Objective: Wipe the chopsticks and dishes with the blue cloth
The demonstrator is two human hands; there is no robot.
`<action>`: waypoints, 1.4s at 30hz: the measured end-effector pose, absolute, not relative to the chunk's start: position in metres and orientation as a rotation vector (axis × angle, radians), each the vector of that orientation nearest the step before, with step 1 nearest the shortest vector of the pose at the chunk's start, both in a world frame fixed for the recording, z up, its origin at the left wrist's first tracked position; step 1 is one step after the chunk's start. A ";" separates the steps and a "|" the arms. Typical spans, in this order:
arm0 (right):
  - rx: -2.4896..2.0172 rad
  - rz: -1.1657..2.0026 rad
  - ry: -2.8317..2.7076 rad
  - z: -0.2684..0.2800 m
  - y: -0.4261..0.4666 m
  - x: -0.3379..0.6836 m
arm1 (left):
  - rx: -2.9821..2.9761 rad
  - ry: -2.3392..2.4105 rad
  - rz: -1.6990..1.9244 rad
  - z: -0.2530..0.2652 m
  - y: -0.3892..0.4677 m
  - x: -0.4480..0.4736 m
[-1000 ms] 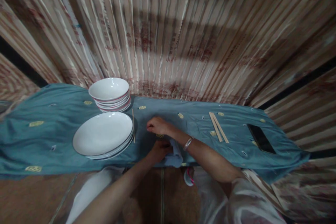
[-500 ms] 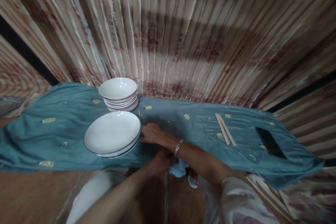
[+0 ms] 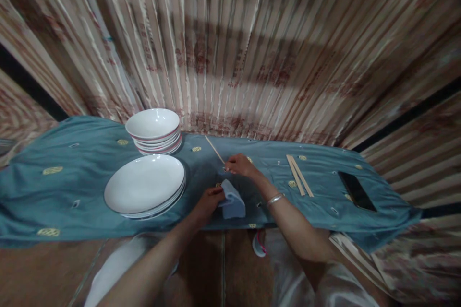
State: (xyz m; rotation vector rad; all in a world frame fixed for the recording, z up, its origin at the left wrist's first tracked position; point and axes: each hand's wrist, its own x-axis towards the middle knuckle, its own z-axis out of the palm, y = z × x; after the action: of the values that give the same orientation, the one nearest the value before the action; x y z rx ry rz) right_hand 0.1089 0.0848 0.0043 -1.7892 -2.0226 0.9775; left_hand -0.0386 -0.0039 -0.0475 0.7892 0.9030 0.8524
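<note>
My right hand (image 3: 238,165), a bracelet on its wrist, pinches the near end of a thin wooden chopstick (image 3: 213,147). The stick slants away to the far left, above the tablecloth. In my left hand (image 3: 211,201) is a corner of a small light-blue cloth (image 3: 233,204), which hangs partly folded just below the right hand. To the left of my hands sits a short stack of white oval plates (image 3: 146,183) with dark rims. Behind these stands a pile of white bowls (image 3: 153,123) with red rims.
A teal tablecloth with pineapple prints (image 3: 82,172) covers the narrow table. Two flat light wooden sticks (image 3: 299,176) lie on the right, converging at the far end. Beyond them is a black phone (image 3: 356,191). A striped curtain (image 3: 223,57) hangs behind the table.
My right hand has moved right, away from the plates, with the chopstick now in plain view. The arms have uncrossed, and the blue cloth has come up over the table in my left hand.
</note>
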 end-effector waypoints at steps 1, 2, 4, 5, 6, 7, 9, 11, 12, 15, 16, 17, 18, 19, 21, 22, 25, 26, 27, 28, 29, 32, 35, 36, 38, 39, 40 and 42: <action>-1.768 1.012 -1.962 0.004 0.082 0.121 | 0.750 0.886 0.888 -0.044 -0.002 -0.038; -1.705 1.114 -1.786 0.003 0.077 0.131 | 0.714 0.863 0.918 -0.041 0.000 -0.038; -1.567 1.262 -1.508 -0.002 0.063 0.145 | 0.663 0.814 0.963 -0.034 0.003 -0.037; -1.515 1.297 -1.418 -0.005 0.055 0.150 | 0.647 0.796 0.980 -0.032 0.006 -0.036; -1.467 1.317 -1.356 -0.008 0.046 0.154 | 0.638 0.786 0.993 -0.029 0.008 -0.035; -1.429 1.337 -1.319 -0.010 0.038 0.156 | 0.633 0.783 1.001 -0.027 0.011 -0.035; -1.375 1.369 -1.268 -0.014 0.023 0.159 | 0.628 0.787 1.014 -0.024 0.016 -0.033; -1.327 1.396 -1.252 -0.015 0.012 0.160 | 0.622 0.794 1.028 -0.023 0.021 -0.031; -1.305 1.419 -1.258 -0.015 0.008 0.160 | 0.619 0.797 1.037 -0.023 0.023 -0.029; -1.276 1.534 -1.274 -0.019 0.002 0.157 | 0.619 0.807 1.050 -0.025 0.027 -0.024; -1.278 1.575 -1.269 -0.022 0.001 0.156 | 0.619 0.811 1.049 -0.026 0.028 -0.021; -1.280 1.611 -1.261 -0.025 0.000 0.154 | 0.620 0.815 1.047 -0.027 0.029 -0.019; -1.282 1.638 -1.253 -0.028 0.000 0.153 | 0.624 0.819 1.042 -0.028 0.030 -0.017; -1.281 1.653 -1.246 -0.031 0.000 0.151 | 0.628 0.819 1.037 -0.029 0.030 -0.014; -1.273 1.661 -1.237 -0.034 0.000 0.149 | 0.642 0.814 1.032 -0.030 0.032 -0.010; -1.266 1.660 -1.234 -0.035 0.000 0.148 | 0.648 0.815 1.030 -0.030 0.032 -0.008; -1.240 1.652 -1.232 -0.034 0.000 0.146 | 0.649 0.828 1.010 -0.030 0.034 -0.003; -1.233 1.652 -1.236 -0.033 0.000 0.146 | 0.642 0.837 1.002 -0.030 0.035 -0.002; -1.227 1.653 -1.243 -0.033 -0.001 0.146 | 0.632 0.851 1.001 -0.030 0.036 -0.001; -1.223 1.655 -1.253 -0.032 -0.001 0.145 | 0.619 0.866 1.007 -0.029 0.038 -0.001; -1.217 1.664 -1.267 -0.032 -0.002 0.145 | 0.604 0.883 1.022 -0.029 0.040 -0.001; -1.183 1.739 -1.314 -0.033 -0.007 0.145 | 0.561 0.926 1.101 -0.027 0.050 -0.004; -1.118 1.849 -1.345 -0.034 -0.013 0.145 | 0.514 0.908 1.193 -0.023 0.061 -0.009; -1.093 1.881 -1.355 -0.034 -0.015 0.145 | 0.496 0.898 1.216 -0.022 0.064 -0.011; -1.049 1.941 -1.377 -0.034 -0.018 0.145 | 0.450 0.896 1.251 -0.018 0.069 -0.015; -1.033 1.970 -1.388 -0.033 -0.020 0.146 | 0.426 0.903 1.266 -0.015 0.071 -0.016; -1.024 1.993 -1.395 -0.033 -0.020 0.146 | 0.405 0.908 1.280 -0.013 0.073 -0.017; -1.023 2.017 -1.404 -0.033 -0.021 0.147 | 0.380 0.918 1.304 -0.009 0.075 -0.018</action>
State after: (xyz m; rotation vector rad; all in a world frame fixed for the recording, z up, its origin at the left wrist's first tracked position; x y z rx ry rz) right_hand 0.1470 -0.0215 -0.0331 -1.0228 -1.4037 2.0166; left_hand -0.0181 0.0747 -0.0089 0.3802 0.9182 1.3043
